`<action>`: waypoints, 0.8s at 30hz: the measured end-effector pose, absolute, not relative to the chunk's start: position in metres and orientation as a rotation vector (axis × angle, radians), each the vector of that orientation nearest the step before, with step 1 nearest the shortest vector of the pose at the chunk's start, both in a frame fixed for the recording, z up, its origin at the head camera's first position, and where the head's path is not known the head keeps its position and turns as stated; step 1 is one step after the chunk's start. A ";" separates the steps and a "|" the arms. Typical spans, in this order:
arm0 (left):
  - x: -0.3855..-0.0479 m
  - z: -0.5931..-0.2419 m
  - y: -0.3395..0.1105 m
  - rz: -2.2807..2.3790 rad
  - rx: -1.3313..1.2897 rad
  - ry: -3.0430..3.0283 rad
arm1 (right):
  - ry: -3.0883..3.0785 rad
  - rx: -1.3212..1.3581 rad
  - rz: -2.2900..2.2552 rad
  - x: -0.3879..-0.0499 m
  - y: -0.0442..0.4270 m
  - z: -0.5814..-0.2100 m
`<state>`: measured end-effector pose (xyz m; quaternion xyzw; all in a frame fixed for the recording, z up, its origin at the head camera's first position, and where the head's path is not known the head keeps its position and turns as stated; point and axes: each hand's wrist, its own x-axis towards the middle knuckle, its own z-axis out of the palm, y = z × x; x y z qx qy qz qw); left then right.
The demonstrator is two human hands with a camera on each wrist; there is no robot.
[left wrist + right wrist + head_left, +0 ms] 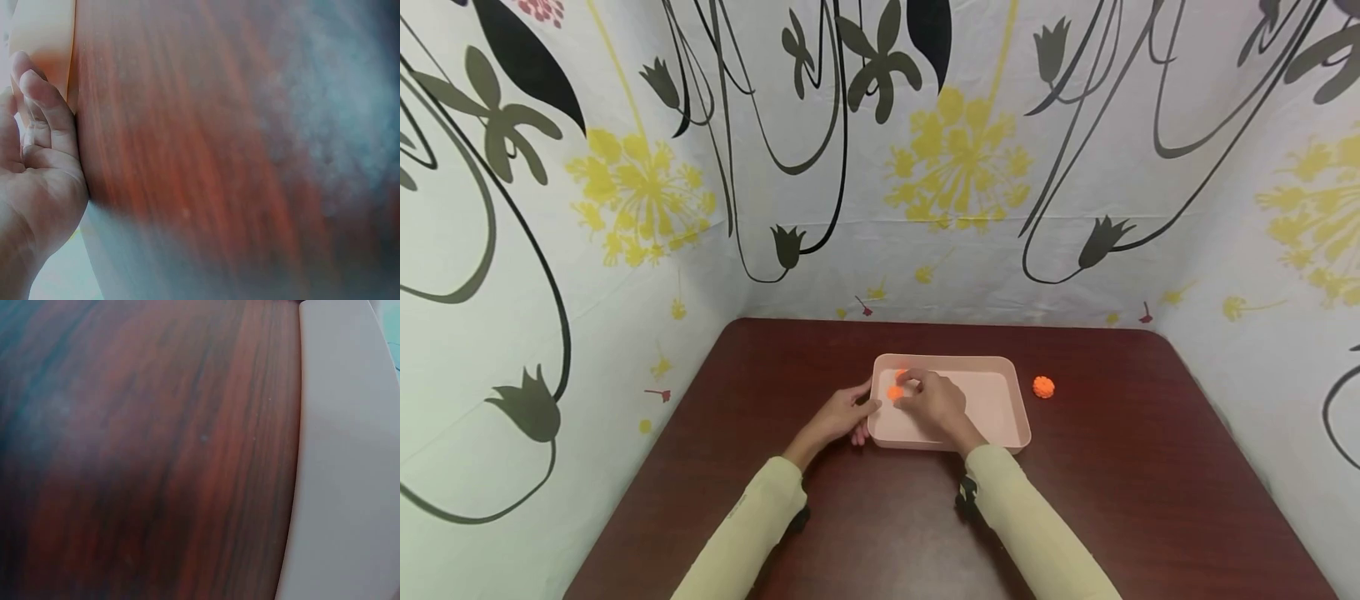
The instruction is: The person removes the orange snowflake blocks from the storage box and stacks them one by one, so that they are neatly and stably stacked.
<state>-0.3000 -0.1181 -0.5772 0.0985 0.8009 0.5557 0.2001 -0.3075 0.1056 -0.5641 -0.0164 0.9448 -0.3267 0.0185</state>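
A shallow pale pink tray [992,400] lies on the dark table. My left hand [842,412] grips its left side, thumb over the rim and the other fingers outside and below. In the left wrist view, that hand [47,144] has its fingers against the tray's wall [47,31]. Inside the tray, my right hand [936,400] reaches to the left end, its thumb and fingertips around a small orange ball [895,392]. Another orange piece [901,375] lies just beyond, partly hidden by the fingers. The right wrist view shows the tray's outer wall [350,456] but no hand.
A bumpy orange ball [1043,387] sits on the table just right of the tray. The reddish-brown wooden table [1120,467] has rounded far corners. A white cloth [865,192] with flower patterns hangs behind it and along both sides.
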 end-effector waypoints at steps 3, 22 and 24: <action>-0.300 -0.578 -0.118 1.557 0.274 2.235 | 2.947 -0.049 -0.987 -0.307 0.104 -0.564; -0.300 -0.580 -0.118 1.534 0.243 2.272 | 3.124 -0.325 -0.730 -0.307 0.097 -0.571; -0.301 -0.580 -0.118 1.532 0.243 2.276 | 3.137 -0.348 -0.692 -0.307 0.096 -0.571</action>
